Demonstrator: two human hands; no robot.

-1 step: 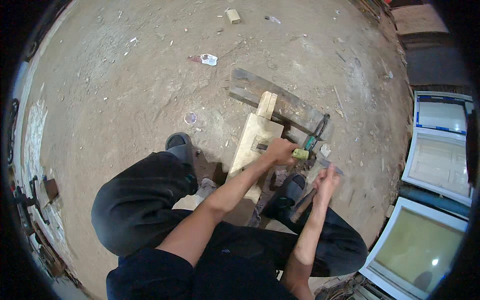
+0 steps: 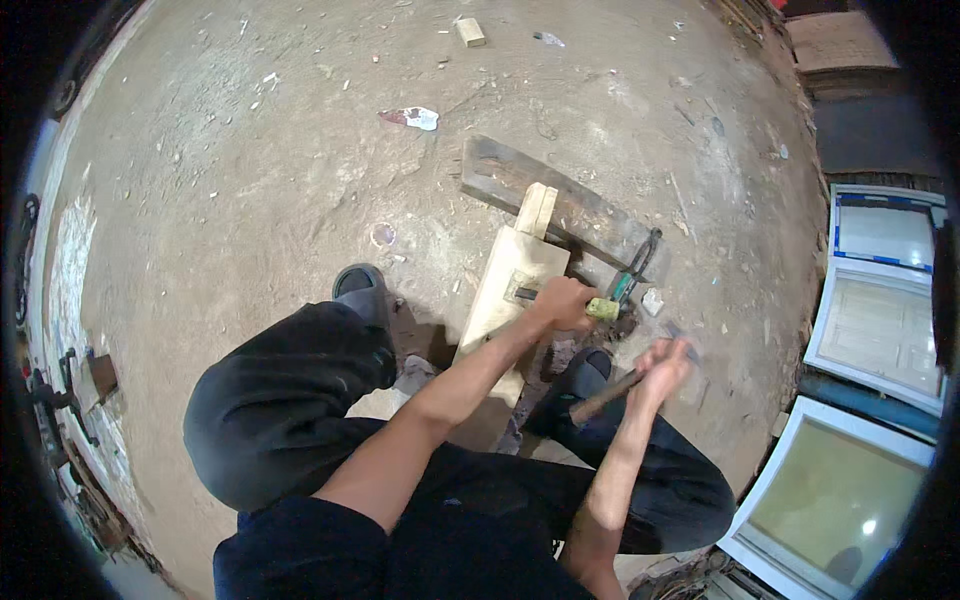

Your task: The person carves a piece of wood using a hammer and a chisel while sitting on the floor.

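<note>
My left hand (image 2: 566,303) is closed around a chisel (image 2: 602,309) with a yellow-green handle end. The dark blade (image 2: 525,294) sticks out from the fist over a marked or cut patch on a pale wooden beam (image 2: 500,290). Whether its tip is sunk in the wood I cannot tell. To the right of the chisel's handle, my right hand (image 2: 664,368) grips a hammer by its wooden handle (image 2: 605,398). Motion smears the hammer's grey head beyond the fingers. The beam lies between my feet, its narrower tenon end (image 2: 537,210) pointing away from me.
A weathered grey plank (image 2: 560,190) lies crosswise under the beam's far end. A dark tool with a green part (image 2: 630,275) rests by the plank's right end. Farther off lies a small wood block (image 2: 470,32). White-framed panels (image 2: 840,500) stand along the right.
My right hand has shifted slightly to the right with the hammer, away from the chisel, and the hammer's handle has tilted. My left hand and the chisel stay in place.
</note>
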